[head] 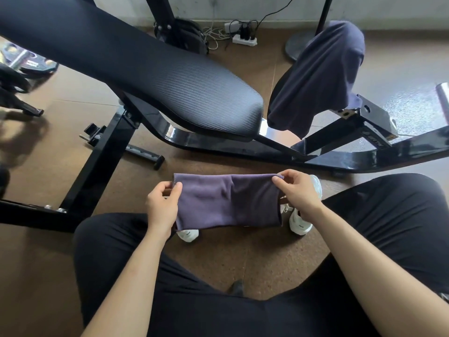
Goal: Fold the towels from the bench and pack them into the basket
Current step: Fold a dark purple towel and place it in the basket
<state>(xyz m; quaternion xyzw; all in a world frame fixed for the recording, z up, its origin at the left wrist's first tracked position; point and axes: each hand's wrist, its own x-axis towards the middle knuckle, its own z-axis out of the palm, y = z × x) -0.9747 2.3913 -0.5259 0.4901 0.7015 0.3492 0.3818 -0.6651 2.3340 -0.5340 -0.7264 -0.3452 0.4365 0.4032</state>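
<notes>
Purple towel (228,203): it is held in the air over the floor, between the person's knees and in front of the near edge of the weight bench (170,81), touching neither. It looks already doubled, a short wide band with a soft vertical crease near its middle. The lower edge hangs free.

The left hand (162,205) pinches the towel's left edge close to the upper corner, thumb on the near face and fingers curled behind the cloth. The right hand (298,193) pinches the upper right corner between thumb and fingertips, with the other fingers bent. Holding both top corners keeps the upper edge taut and level, so the layers hang square. That suits bringing the two ends together for another fold, which I judge to be the step in hand.

A second, darker navy towel (320,76) is draped over the raised part at the bench's right end, beyond the corner of the seat pad. It hangs loose and unfolded, probably waiting its turn.

Counted:
- Towels: two, one held and one on the bench.
- Hands: two, both on the purple towel.
- Basket: none in view, so packing cannot be judged.
- White shoes (300,222): two, on the floor under the held towel.
- Power strip (244,40): one, by the far wall, with several plugs.
</notes>
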